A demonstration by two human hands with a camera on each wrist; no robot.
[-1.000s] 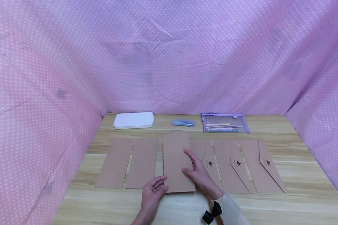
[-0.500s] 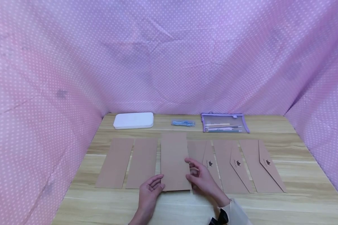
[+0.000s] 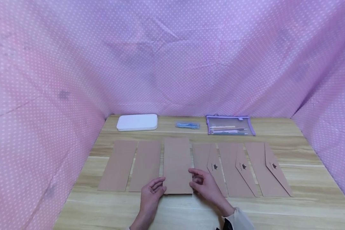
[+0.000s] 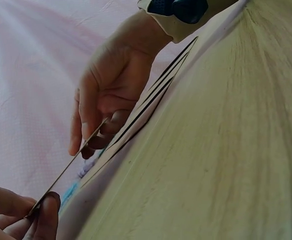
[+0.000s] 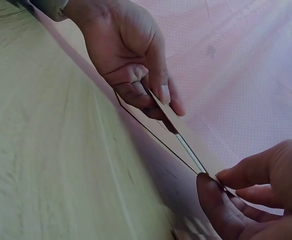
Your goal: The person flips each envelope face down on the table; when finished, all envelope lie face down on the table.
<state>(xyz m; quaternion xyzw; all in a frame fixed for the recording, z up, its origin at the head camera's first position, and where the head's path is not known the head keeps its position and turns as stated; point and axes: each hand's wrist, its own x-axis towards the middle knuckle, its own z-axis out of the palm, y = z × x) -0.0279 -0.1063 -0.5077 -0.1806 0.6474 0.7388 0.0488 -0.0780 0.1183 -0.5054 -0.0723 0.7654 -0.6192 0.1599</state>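
Between my hands is a plain brown envelope (image 3: pixel 176 159), its flapless face up. My left hand (image 3: pixel 149 198) pinches its lower left edge, and my right hand (image 3: pixel 210 188) pinches the lower right edge. Both wrist views show the envelope (image 4: pixel 68 167) held above the table, thumbs on top and fingers beneath. To its left lie two plain brown envelopes, an outer one (image 3: pixel 118 166) and an inner one (image 3: pixel 145 166). To its right lie three with pointed flaps and crown prints: a near one (image 3: pixel 201 156), a middle one (image 3: pixel 230 169) and a far one (image 3: pixel 257 169).
Along the back of the wooden table (image 3: pixel 118 214) lie a white case (image 3: pixel 137 122), a small clear pack with blue items (image 3: pixel 187 125) and a purple-edged mesh pouch (image 3: pixel 230 123) of pens. Pink dotted cloth (image 3: pixel 172 64) hangs behind and at both sides.
The envelope has shifted slightly left and straightened. My right hand has slid down its right edge towards the lower corner. My left hand has moved a little left with it.
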